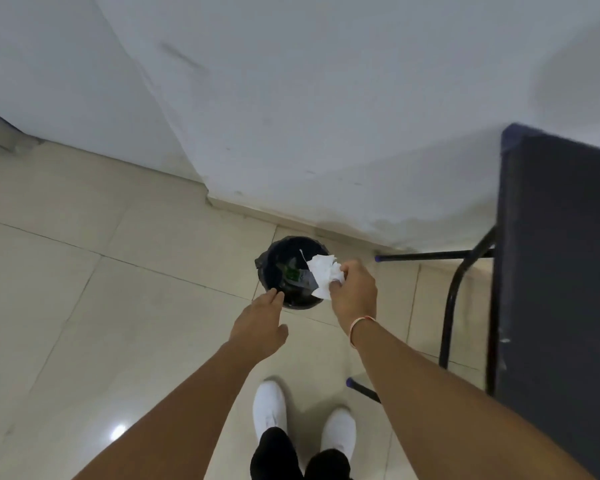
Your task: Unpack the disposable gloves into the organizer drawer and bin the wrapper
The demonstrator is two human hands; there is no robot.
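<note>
A small round black bin (274,261) with a dark liner stands on the tiled floor against the wall, with some litter inside. My right hand (354,289) grips a crumpled white wrapper (321,273), held above the bin's right side. My left hand (260,322) reaches toward the bin's near-left rim with nothing in it, fingers loosely extended. The gloves and the organizer drawer are out of view.
A dark table (561,271) with black metal legs (451,306) stands on the right, close to my right arm. A white wall (326,116) runs behind the bin. My two white shoes (271,407) stand on the beige floor tiles (84,306) below.
</note>
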